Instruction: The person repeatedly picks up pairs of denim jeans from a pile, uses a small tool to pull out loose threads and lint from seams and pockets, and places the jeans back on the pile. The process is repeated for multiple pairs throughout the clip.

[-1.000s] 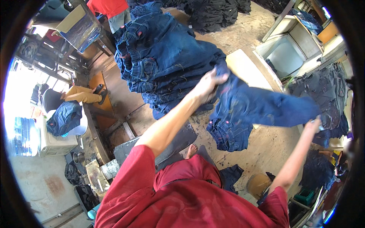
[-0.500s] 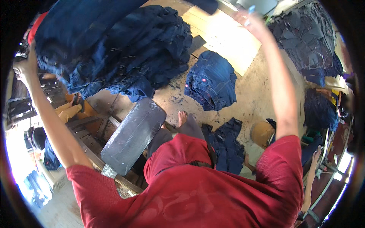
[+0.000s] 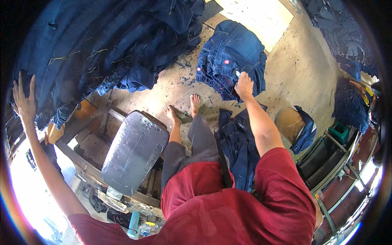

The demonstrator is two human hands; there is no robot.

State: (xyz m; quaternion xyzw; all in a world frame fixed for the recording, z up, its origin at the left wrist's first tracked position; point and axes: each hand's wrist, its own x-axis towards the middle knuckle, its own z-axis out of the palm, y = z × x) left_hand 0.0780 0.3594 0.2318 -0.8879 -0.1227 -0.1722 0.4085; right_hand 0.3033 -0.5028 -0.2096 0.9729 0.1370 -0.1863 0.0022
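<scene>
Jeans fill most of what you see. Your left hand [image 3: 24, 100] lies flat with fingers spread wide against the big jeans heap [image 3: 102, 45] on the bench, gripping nothing. Your right hand [image 3: 244, 85] is clenched around a small white tool [image 3: 237, 73], just over the smaller jeans pile [image 3: 228, 57] on the floor ahead of your bare feet [image 3: 183, 108]. A grey padded seat [image 3: 132, 151] sits under your left arm.

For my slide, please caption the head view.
Seated person presses left hand on a jeans heap; right hand holds a small tool.
</scene>
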